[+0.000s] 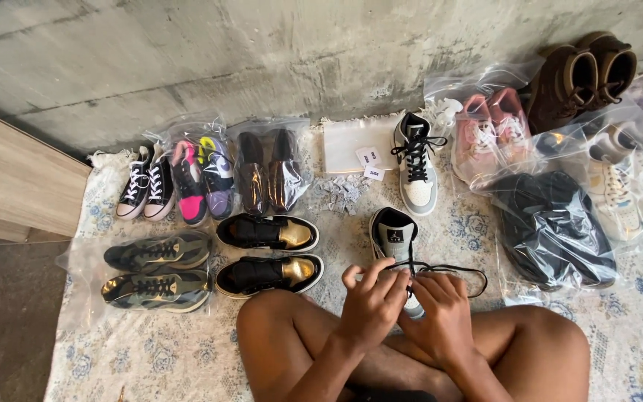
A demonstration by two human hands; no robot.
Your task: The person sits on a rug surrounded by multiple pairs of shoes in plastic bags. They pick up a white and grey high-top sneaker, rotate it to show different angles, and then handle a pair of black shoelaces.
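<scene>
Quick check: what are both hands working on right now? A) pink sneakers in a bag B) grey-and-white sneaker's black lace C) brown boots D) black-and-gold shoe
B: the left hand and right hand pinch the black lace over the grey-and-white sneaker in front of the knees.

Rough grey concrete wall (225, 52), pale floral rug (150, 357), wooden furniture edge (16, 186), daylight

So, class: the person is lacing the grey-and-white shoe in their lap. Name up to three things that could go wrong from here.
1. The black lace loops loose to the right of the shoe; it might tangle or get pulled unevenly.
2. Both hands, left hand and right hand, cover the shoe's front, so an eyelet could be missed.
3. The small paper tags lie loose by the matching shoe and could get scattered.
</scene>
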